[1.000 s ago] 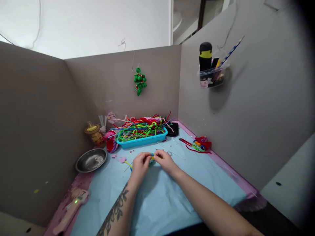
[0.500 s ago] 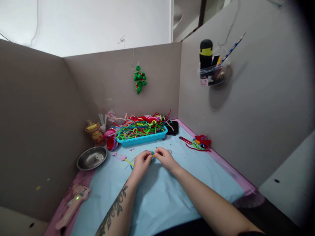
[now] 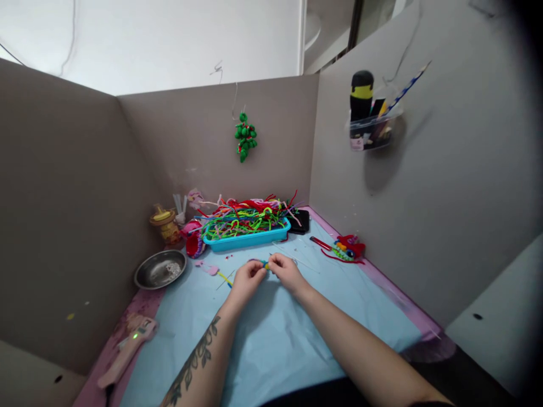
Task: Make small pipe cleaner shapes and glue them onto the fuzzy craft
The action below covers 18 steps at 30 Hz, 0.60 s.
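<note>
On the left of the bench, spot a pink glue gun, then a metal bowl. On to the middle, before a blue tray of pipe cleaners, now pinching a small blue-and-yellow piece between left hand and right hand, both closed narrow. Farther right, see a red craft figure.

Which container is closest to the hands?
The blue tray heaped with fuzzy stems, just beyond the left hand and right hand; the metal bowl sits farther left, the clear bin hangs on the right wall.
</note>
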{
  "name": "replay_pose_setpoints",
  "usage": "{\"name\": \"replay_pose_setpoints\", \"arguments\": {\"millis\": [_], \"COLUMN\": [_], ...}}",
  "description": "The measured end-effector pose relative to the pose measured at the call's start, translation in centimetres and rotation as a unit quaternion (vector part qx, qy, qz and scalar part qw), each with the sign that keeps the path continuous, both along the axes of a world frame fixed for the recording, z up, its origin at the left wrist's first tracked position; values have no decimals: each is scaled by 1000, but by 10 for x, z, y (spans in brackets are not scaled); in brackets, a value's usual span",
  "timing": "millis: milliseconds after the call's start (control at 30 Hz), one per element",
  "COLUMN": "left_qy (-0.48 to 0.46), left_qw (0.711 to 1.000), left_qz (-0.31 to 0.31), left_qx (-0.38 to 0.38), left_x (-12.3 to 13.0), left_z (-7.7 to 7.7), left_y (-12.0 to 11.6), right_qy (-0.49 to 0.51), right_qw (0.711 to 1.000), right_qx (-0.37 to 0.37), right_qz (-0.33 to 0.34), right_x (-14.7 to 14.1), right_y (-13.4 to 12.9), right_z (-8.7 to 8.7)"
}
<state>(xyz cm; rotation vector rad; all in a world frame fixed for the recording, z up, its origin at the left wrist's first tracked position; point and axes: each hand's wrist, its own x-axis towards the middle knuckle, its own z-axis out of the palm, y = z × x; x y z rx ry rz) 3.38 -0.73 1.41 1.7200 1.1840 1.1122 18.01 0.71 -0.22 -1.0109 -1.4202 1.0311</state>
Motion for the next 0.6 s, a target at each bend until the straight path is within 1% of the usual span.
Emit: {"name": "replay_pose_setpoints", "arguments": {"millis": [100,233,600], "left_qy": [6,8,-31], "left_qw": [1000,1000,999], "left_qz": [-8,-11,-18], "left_qx": [-11,-1,-24], "left_x": [1,1,1], "left_z": [0,-2,-3], "left_y": [0,0,1], "right_qy": [3,8,8], "right_qw": [1000,1000,1000], "right_qx": [-2,-2,1], "right_qz": [2,3,7], "right_x": [-1,-1,-1], "right_y": [-1,-1,-1], "right_z": [1,1,-3]}}
